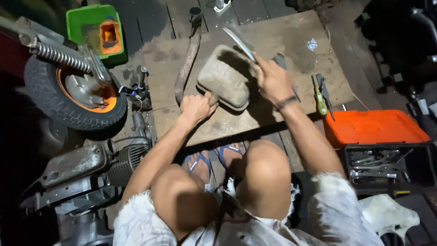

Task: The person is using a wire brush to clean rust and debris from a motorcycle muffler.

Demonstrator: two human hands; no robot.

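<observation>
1. Head view, landmark: the flat, stained wooden board [282, 68] lying on the dark plank floor; all positions below are given relative to this board.
2. The dusty, grey-brown, rounded metal muffler body [225, 77] rests on the board near its middle; its rusty curved exhaust pipe [187, 59] runs from the body's near-left corner along the board's left part toward the far edge.
3. Left hand [195, 108]: over the board's near-left area; fingers closed together and clamped on the joint where the pipe meets the muffler body.
4. Right hand [272, 81]: over the board's centre, just beside the muffler body's right side; fingers curled tight around the handle of a long, flat, bright metal blade [240, 43]; the blade slants up and to the left across the muffler body's far edge; whether its tip touches the body cannot be told.
5. On the board's right edge: a screwdriver with a yellow-green handle [320, 101], with a dark tool just beside it.
6. Right of the board: an open tool case with orange lid [373, 127]; its black tray holds metal spanners.
7. Left of the board: a black tyre on an orange rim [75, 93]; beyond it, a green plastic tub [93, 27].
8. Near edge of the board: the person's feet in blue sandals [214, 159].
</observation>
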